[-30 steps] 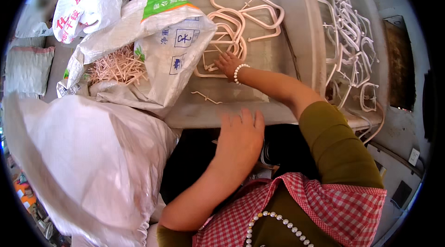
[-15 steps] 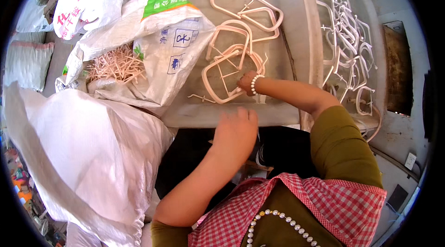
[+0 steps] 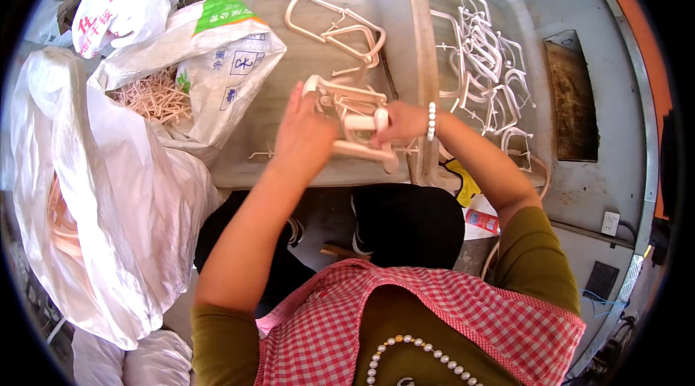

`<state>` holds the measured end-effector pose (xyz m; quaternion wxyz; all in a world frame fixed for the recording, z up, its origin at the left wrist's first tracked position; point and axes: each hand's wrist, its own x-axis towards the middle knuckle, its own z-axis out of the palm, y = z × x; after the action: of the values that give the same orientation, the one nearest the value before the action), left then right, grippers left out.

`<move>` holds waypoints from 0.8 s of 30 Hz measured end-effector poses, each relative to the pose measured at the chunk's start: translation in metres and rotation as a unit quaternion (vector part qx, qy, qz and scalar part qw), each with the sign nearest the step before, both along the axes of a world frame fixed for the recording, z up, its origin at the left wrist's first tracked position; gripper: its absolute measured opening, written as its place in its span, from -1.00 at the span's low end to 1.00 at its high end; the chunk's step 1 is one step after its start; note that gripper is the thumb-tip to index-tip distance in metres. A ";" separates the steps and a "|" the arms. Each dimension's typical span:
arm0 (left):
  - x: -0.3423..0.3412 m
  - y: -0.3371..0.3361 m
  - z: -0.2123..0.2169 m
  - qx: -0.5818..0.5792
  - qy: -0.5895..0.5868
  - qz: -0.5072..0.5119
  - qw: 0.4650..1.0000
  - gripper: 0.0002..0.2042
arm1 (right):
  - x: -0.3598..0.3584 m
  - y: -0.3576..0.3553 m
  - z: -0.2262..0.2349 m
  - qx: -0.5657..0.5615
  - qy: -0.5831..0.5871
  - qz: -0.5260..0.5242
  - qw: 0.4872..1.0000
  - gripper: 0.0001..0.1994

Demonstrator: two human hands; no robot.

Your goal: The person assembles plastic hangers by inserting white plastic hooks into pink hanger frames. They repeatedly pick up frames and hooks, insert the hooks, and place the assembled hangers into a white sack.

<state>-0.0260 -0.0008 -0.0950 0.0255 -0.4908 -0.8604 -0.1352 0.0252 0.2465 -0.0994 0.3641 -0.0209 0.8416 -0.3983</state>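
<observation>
Both of my hands hold a bundle of pale pink plastic frames (image 3: 365, 123) over the near part of a pale tub (image 3: 326, 177). My left hand (image 3: 310, 136) is closed at the bundle's left end, its fingers slightly blurred. The right hand (image 3: 405, 124), with a beaded bracelet at its wrist, grips the opposite end. Farther back in the tub lie more pink rounded frames (image 3: 304, 32). A small thin pink piece (image 3: 262, 153) rests near the tub's front left. How many frames are in the bundle I cannot tell.
An open woven sack (image 3: 242, 60) of short pink sticks (image 3: 154, 94) stands left of the tub. Nearer is a large white sack (image 3: 134, 190) with pink pieces inside. To the right, another tub (image 3: 536, 45) holds tangled white frames (image 3: 481, 49). A red tube (image 3: 483, 221) lies by my right knee.
My left hand has gone forward from the tub's front edge onto the frames. The frames the right hand was touching are now lifted and tilted between both hands. The view has shifted right.
</observation>
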 end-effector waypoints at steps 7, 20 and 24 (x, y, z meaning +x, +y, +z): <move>0.008 -0.011 -0.008 -0.090 -0.087 -0.019 0.992 -0.57 | 0.022 0.017 0.015 -0.274 -0.031 -0.350 0.895 -0.76; 0.001 0.013 0.016 0.103 -0.194 -0.034 0.975 -0.75 | 0.009 0.043 0.044 -0.365 -0.075 -0.373 0.850 -0.75; -0.019 -0.008 0.020 0.085 -0.214 0.060 0.971 -0.70 | -0.002 0.046 0.044 -0.334 -0.072 -0.367 0.865 -0.75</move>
<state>-0.0448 -0.0087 -0.0748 -0.1100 -0.3935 -0.8593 -0.3078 0.0234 0.2925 -0.0555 0.2226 0.1978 0.5765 -0.7609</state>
